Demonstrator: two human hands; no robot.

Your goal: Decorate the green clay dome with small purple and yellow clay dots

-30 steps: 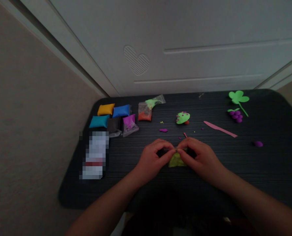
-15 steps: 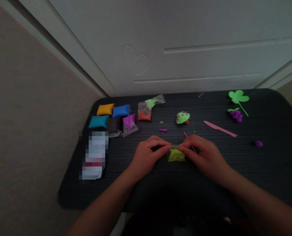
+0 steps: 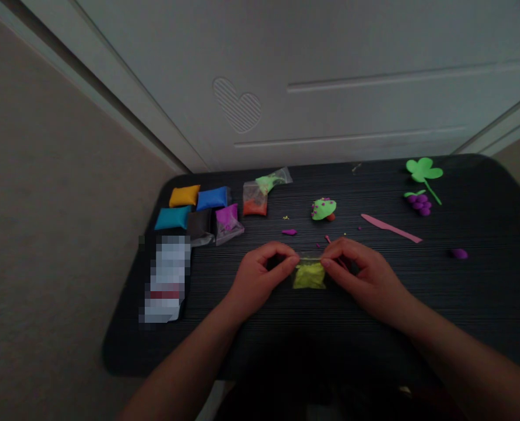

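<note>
A small clear zip bag of yellow clay (image 3: 309, 276) is stretched between my hands, low over the table. My left hand (image 3: 262, 272) pinches its upper left corner between thumb and fingers. The upper right corner sits in the pinch of my right hand (image 3: 360, 266). Partly hidden behind my right hand lies a thin pink tool (image 3: 328, 238). Just beyond the hands are a purple clay piece (image 3: 289, 232) and a green clay tree with purple dots (image 3: 323, 209) on a red-brown base.
Bags of orange (image 3: 184, 196), blue (image 3: 212, 199), teal (image 3: 173, 218), black and purple clay lie at the left, above a blurred phone-like object (image 3: 167, 279). A pink knife (image 3: 391, 228), purple grapes (image 3: 419, 204), a green clover (image 3: 423, 170) and a purple lump (image 3: 460, 254) lie right.
My hands have drawn slightly apart along the bag's top edge, so more of that edge shows between them. The whole view has shifted a little.
</note>
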